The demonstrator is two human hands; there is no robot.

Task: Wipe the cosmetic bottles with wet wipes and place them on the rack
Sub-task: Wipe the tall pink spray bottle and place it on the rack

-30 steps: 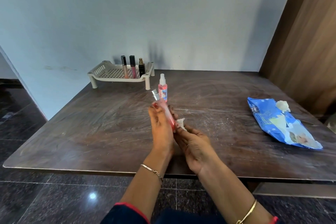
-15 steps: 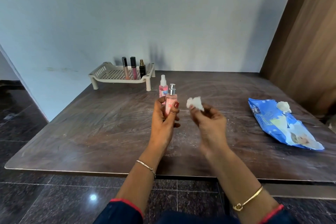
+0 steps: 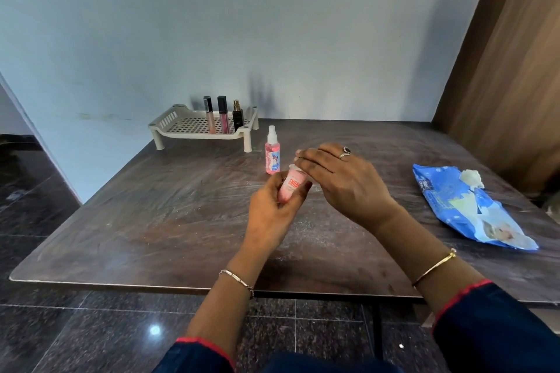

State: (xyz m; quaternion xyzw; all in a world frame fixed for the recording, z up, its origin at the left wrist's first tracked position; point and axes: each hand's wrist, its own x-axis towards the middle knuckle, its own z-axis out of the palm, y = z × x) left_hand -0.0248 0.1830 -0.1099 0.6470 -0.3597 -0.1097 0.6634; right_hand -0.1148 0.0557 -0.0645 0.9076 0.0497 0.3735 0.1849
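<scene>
I saw left hand (image 3: 269, 215) curled round pink bottle (image 3: 291, 189) over worktop (image 3: 151, 221), long axis tilted far-right into right hand (image 3: 339, 179). Its fingers lay flat over wipe (image 3: 292, 165), pinch unclear. Rack (image 3: 197, 137) sat far-left, left hand nearer.

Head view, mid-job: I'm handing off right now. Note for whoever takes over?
Left hand grips the pink bottle above the table. Right hand lies over its top, a bit of white wipe showing under it; its grip is hidden.
Done: three small cosmetics stand on the rack.
Left: finish wiping the held bottle and rack it; then the pink spray bottle, standing on the table near the rack. Wipe pack lies at the right.
</scene>
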